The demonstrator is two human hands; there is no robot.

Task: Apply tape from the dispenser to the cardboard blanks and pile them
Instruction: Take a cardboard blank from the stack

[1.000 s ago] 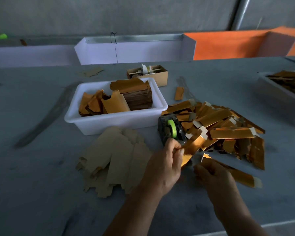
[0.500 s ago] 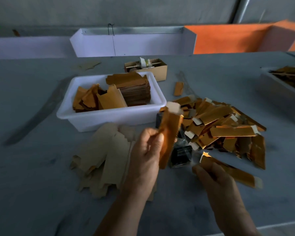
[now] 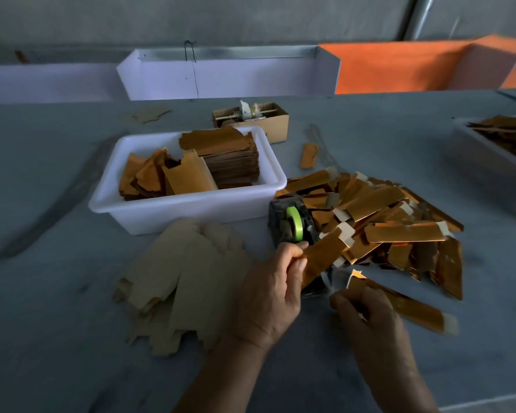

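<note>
A dark tape dispenser (image 3: 291, 223) with a green tape roll stands on the grey table, in front of a white tub. My left hand (image 3: 273, 290) pinches a gold cardboard blank (image 3: 322, 257), held slanted just in front of the dispenser. My right hand (image 3: 370, 317) grips the near end of another gold blank (image 3: 399, 305) and a clear strip of tape (image 3: 331, 283) that runs from the dispenser. A loose pile of gold blanks (image 3: 393, 222) with white tabs lies right of the dispenser.
The white tub (image 3: 188, 207) holds stacked gold blanks. Plain tan blanks (image 3: 185, 281) lie spread at the left of my hands. A small cardboard box (image 3: 262, 119) sits behind the tub. A second tub (image 3: 489, 162) stands at the far right. White and orange dividers line the back.
My left hand had lifted its blank upright in front of the tub; now it has lowered the blank back down beside the dispenser. My right hand stayed low with its blank.
</note>
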